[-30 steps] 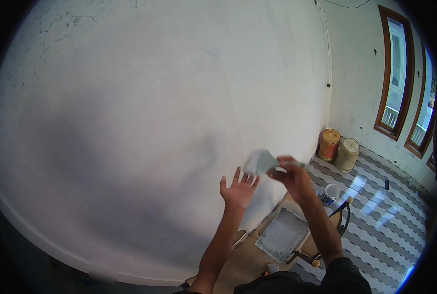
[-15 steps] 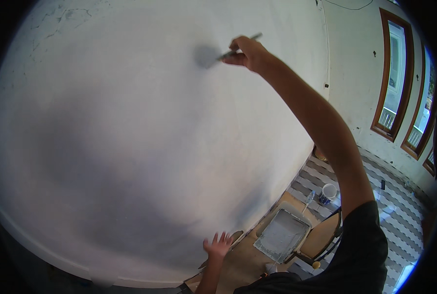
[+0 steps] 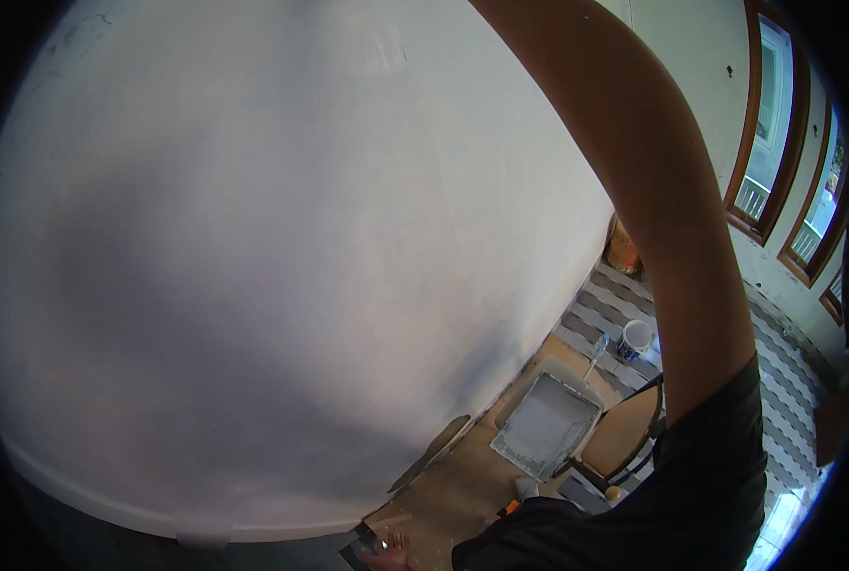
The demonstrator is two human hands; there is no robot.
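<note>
A pale, off-white wall (image 3: 348, 238) fills most of the view, with soft grey shadows across it. My right arm (image 3: 653, 162) reaches up along the wall and leaves the picture at the top, so my right hand and whatever it holds are out of sight. Thin fresh-looking streaks (image 3: 391, 48) mark the wall near the top, left of that arm. Low at the bottom edge, my left hand (image 3: 388, 553) is partly in view with fingers apart and nothing in it, near the foot of the wall.
A grey-smeared tray (image 3: 545, 425) rests beside a chair with a tan seat (image 3: 622, 433). Beyond are a white bucket (image 3: 636, 336) and an orange-brown container (image 3: 622, 250) on the patterned floor. Brown-framed windows (image 3: 767, 119) line the right wall.
My right hand, earlier gripping a thin-handled tool against the wall, has gone up out of the picture. Streaks now show near there. My left hand has dropped toward the bottom edge.
</note>
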